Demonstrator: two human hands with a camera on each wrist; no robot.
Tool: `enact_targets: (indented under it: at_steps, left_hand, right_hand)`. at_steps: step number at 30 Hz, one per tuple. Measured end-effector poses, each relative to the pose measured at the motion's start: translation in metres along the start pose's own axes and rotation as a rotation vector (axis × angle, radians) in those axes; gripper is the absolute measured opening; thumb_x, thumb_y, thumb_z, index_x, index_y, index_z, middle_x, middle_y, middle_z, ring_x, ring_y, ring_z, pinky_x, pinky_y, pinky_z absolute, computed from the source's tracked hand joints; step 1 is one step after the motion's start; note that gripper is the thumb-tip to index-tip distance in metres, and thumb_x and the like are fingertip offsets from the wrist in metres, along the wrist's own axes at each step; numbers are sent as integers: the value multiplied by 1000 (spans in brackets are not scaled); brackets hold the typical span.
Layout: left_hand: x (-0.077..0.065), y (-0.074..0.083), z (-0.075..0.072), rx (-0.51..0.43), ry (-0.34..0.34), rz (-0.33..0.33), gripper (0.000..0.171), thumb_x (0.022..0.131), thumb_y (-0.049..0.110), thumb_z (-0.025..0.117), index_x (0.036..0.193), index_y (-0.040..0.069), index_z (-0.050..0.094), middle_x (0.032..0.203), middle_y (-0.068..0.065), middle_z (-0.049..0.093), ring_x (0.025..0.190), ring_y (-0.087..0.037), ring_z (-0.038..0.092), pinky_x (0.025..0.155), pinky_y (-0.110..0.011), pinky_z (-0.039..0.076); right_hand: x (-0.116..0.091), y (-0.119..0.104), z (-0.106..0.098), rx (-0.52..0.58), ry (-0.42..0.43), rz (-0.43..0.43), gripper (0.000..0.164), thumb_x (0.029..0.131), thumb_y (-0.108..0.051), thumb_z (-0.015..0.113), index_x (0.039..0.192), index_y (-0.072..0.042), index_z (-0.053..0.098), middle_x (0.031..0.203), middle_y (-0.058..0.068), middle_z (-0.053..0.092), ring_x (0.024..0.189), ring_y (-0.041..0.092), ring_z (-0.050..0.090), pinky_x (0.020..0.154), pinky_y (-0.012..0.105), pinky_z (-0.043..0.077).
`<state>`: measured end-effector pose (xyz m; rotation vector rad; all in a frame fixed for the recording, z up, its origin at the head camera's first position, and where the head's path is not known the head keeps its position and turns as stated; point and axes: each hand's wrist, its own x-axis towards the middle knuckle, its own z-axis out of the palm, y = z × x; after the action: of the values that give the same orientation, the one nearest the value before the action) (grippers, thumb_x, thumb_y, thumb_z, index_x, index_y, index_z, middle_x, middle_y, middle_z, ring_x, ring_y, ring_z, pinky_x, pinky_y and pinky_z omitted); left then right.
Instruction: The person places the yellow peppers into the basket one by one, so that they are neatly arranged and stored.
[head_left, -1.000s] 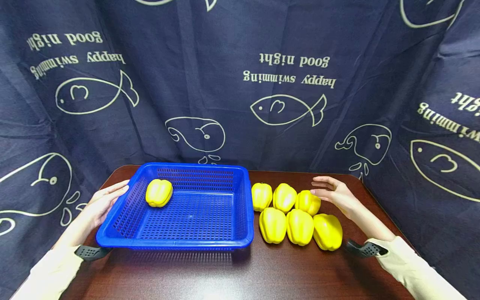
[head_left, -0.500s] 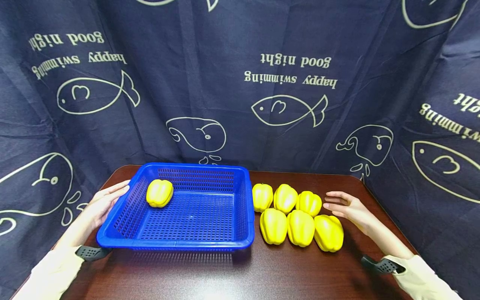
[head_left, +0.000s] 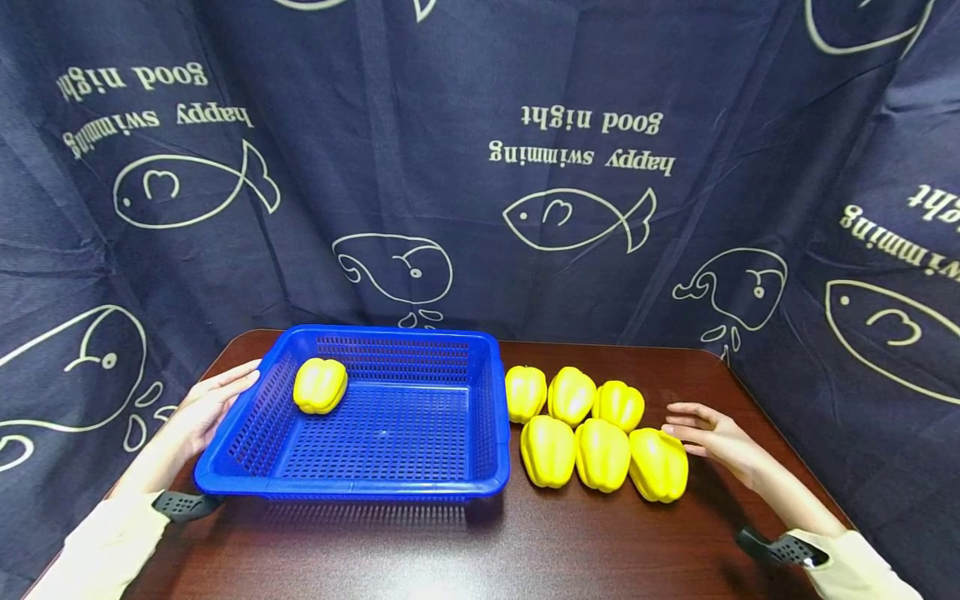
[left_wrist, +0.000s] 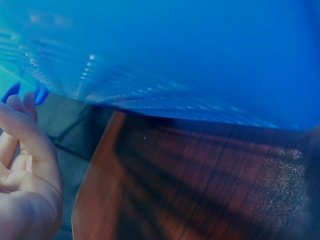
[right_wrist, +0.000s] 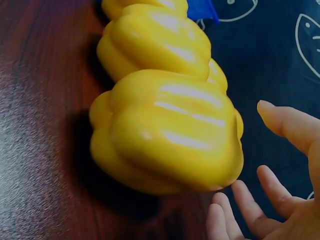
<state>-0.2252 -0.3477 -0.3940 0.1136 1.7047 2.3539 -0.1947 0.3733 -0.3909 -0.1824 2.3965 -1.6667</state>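
A large blue plastic basket (head_left: pixel 352 487) with slotted sides stands on the left of the table, one yellow bell pepper (head_left: pixel 320 386) inside it near the left wall. My left hand (head_left: pixel 206 408) is at the basket's left rim, its fingertips against the outer edge. Two rows of yellow bell peppers lie right of the basket. My right hand (head_left: pixel 716 437) is beside the front row's rightmost bell pepper (head_left: pixel 658 467), thumb and fingers spread apart. In the right wrist view the fingertips come close to that bell pepper (right_wrist: pixel 170 130); whether they touch is unclear.
The brown wooden table (head_left: pixel 585 550) ends at a dark blue curtain (head_left: pixel 465 208) printed with fish and whales. Five peppers sit packed together, including a back-row bell pepper (head_left: pixel 526 393) close to the basket's right wall.
My right hand has moved from above the back row's rightmost bell pepper, right and toward me, to the front row's right end. My left hand and the basket have stayed put.
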Motion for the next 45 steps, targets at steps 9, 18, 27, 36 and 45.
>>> enact_targets:
  at_steps: [9,18,27,36,45]
  left_hand:
    - [-1,1,1,34,31,-2,32,102,15,44,109,34,68,101,11,73,89,-9,71,74,-25,58]
    - [-1,0,2,31,15,3,34,103,13,42,108,33,68,101,11,72,89,-8,70,74,-25,58]
    - [-2,2,4,16,34,-14,33,103,14,43,107,34,69,100,11,73,88,-9,70,73,-25,58]
    - [0,2,2,45,37,-7,31,103,15,43,108,34,67,101,12,72,89,-8,70,74,-25,58]
    - [0,0,1,38,32,6,33,103,13,42,108,34,66,101,11,72,89,-8,70,74,-25,58]
  right_hand:
    - [-6,4,7,-19,-58,122,60,94,-20,60,140,7,31,119,-5,57,99,-3,59,84,27,52]
    - [-10,17,6,74,-153,139,43,97,-21,55,135,-8,39,110,-12,57,99,2,60,84,28,53]
    - [-12,24,5,153,-226,130,42,99,-18,49,136,-5,32,111,-10,58,99,5,62,86,27,54]
    - [-14,29,6,149,-231,104,56,98,-16,51,140,6,21,114,-7,55,102,6,62,88,27,54]
    - [-15,33,5,190,-251,54,41,97,-12,51,134,-9,33,116,-7,56,104,6,62,89,26,54]
